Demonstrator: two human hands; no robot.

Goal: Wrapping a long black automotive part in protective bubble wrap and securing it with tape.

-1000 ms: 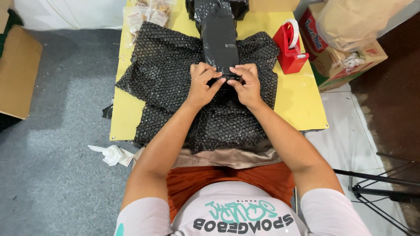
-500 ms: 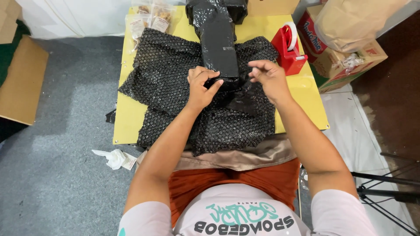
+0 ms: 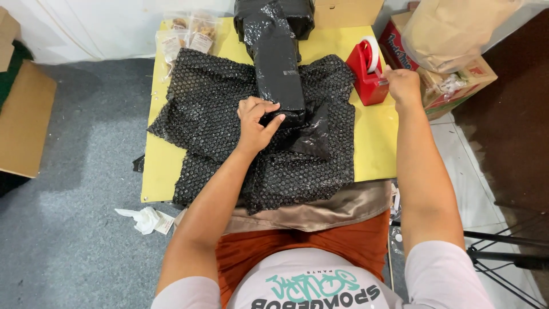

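A long parcel wrapped in shiny black plastic (image 3: 278,63) lies on a sheet of black bubble wrap (image 3: 217,120) spread over a low yellow table (image 3: 374,143). My left hand (image 3: 255,122) presses down on the near end of the parcel, fingers curled over the fold. My right hand (image 3: 402,86) is off to the right at the red tape dispenser (image 3: 366,71), fingers pinched at its front edge where the tape comes off. Whether tape is between the fingers is too small to tell.
Small clear packets (image 3: 186,34) lie at the table's far left corner. Cardboard boxes and a brown paper bag (image 3: 452,28) stand at the right. A flat cardboard box (image 3: 23,123) sits on the grey floor at left, crumpled white paper (image 3: 146,220) near the table.
My right hand left the parcel's near end and moved right to the red tape dispenser. My left hand stayed pressing on the parcel.
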